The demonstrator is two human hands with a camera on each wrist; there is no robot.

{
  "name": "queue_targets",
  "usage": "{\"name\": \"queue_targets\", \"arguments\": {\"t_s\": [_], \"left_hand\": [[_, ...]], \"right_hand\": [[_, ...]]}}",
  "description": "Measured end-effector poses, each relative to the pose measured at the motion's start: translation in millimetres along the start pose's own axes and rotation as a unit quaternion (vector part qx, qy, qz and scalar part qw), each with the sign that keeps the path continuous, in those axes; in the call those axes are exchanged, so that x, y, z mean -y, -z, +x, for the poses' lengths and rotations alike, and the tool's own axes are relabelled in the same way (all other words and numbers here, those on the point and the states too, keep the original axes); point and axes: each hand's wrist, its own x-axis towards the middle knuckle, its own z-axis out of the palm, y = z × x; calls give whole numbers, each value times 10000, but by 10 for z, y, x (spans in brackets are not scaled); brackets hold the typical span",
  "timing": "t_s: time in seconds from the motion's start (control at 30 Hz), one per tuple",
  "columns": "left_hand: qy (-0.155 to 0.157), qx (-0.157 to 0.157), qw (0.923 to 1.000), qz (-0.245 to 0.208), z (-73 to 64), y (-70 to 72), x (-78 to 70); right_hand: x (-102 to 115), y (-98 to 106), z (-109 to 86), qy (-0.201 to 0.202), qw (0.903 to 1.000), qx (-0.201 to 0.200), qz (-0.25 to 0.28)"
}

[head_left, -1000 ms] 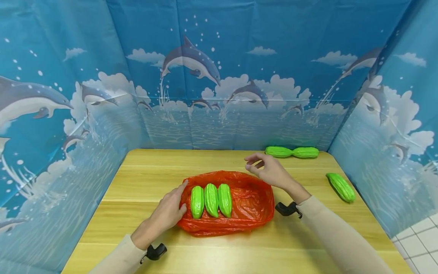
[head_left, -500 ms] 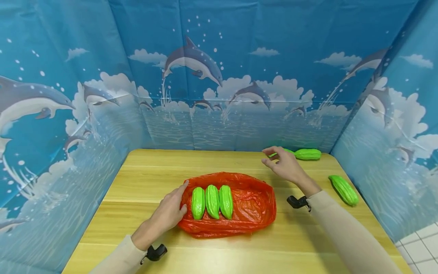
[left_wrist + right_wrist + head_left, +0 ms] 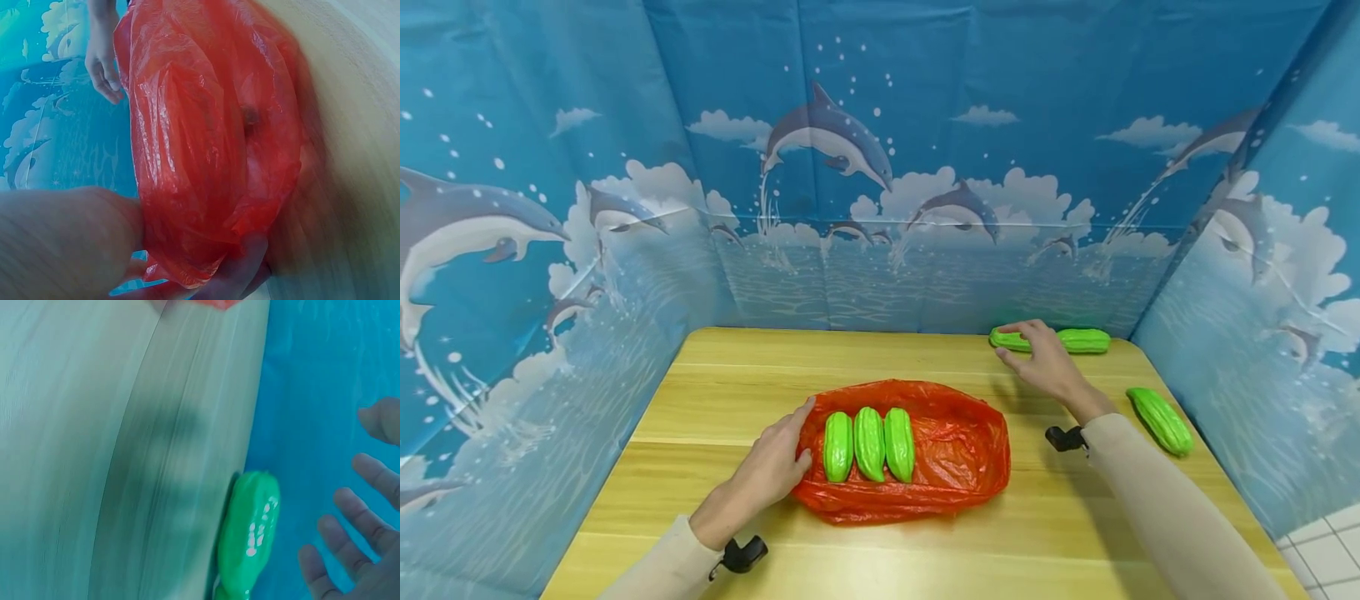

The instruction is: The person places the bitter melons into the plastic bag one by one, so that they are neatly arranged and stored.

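Nearest us, our left hand [image 3: 771, 458] rested against the left end of the red bag [image 3: 951, 454], its grip spread wide; we judged a light touch best there, so the thin film would not slump. Inside, three gourds [image 3: 870, 443] lay side by side toward that end, with bare bag to their right. Off to the right, a loose gourd [image 3: 1161, 422] lay slantwise near the edge of the tabletop [image 3: 737, 367]. Farther back, our right hand [image 3: 1047, 362] hovered by the left far gourd [image 3: 1012, 340], grip wide and holding nothing. We thought it best to come down thumb near, fingers behind, and pinch its middle. The right far gourd [image 3: 1084, 340] lay end to end with it and could be nudged, while the dolphin curtain [image 3: 917, 283] just behind seemed to leave our fingers little room.
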Motion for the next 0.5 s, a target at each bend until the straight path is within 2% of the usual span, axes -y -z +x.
{"name": "queue_targets", "arguments": {"t_s": [0.5], "left_hand": [[-20,-12,10000,54,-12,-2,15]], "right_hand": [[-334,-28,47,-361,9991,-49,-195]]}}
